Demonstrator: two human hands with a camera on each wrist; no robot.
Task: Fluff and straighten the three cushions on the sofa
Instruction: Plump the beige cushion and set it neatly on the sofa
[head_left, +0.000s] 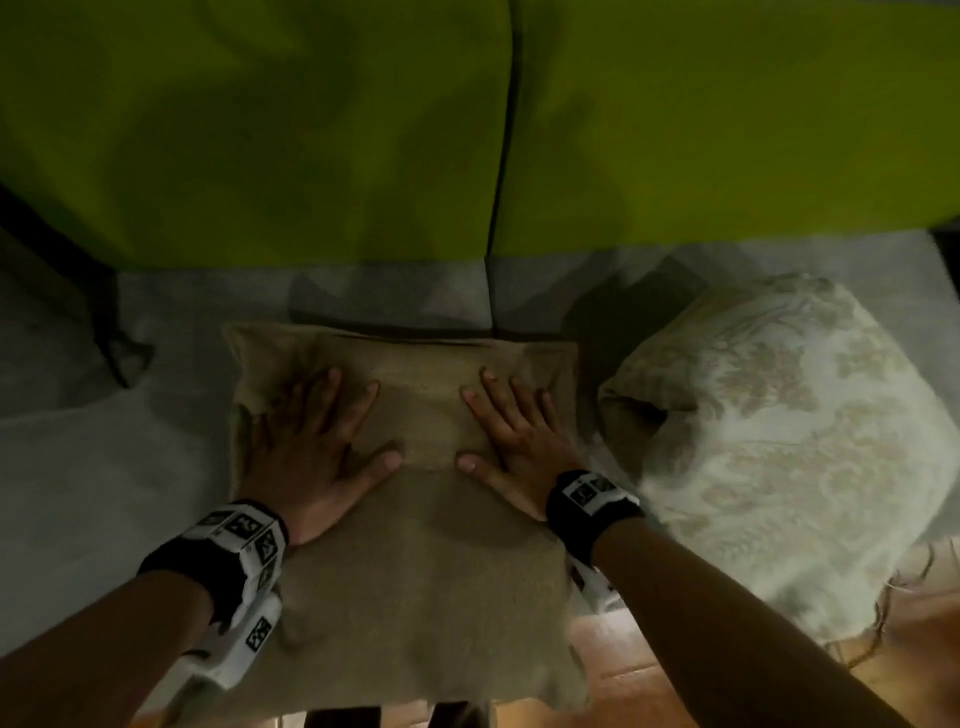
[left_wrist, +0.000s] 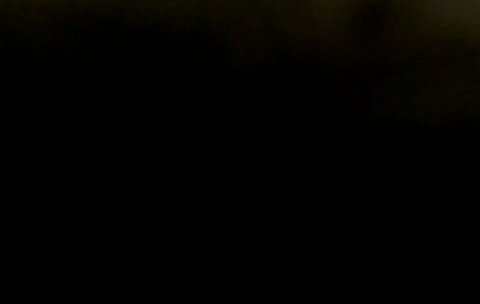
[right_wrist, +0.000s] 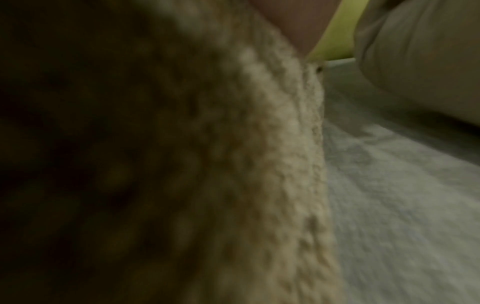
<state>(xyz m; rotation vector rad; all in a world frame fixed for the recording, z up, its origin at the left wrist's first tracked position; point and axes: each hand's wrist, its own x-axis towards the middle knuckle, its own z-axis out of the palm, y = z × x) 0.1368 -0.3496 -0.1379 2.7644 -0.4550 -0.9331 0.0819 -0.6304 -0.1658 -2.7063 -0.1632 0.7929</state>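
Note:
A tan woven cushion (head_left: 415, 561) lies flat on the grey sofa seat (head_left: 104, 493), in the middle of the head view. My left hand (head_left: 317, 441) and my right hand (head_left: 514, 436) press down on its far half, palms flat and fingers spread. To the right lies a cream cushion with a floral pattern (head_left: 789, 447), tilted and dented on its left side. The right wrist view shows the tan cushion (right_wrist: 272, 164) up close, with the cream cushion (right_wrist: 420, 61) beyond it. The left wrist view is dark. A third cushion is not in view.
The lime-green sofa back (head_left: 311, 130) rises behind the seat, split by a seam at the middle. Orange-brown floor (head_left: 649, 675) shows past the seat's front edge at the lower right. A dark shape (head_left: 78, 291) sits at the far left of the seat.

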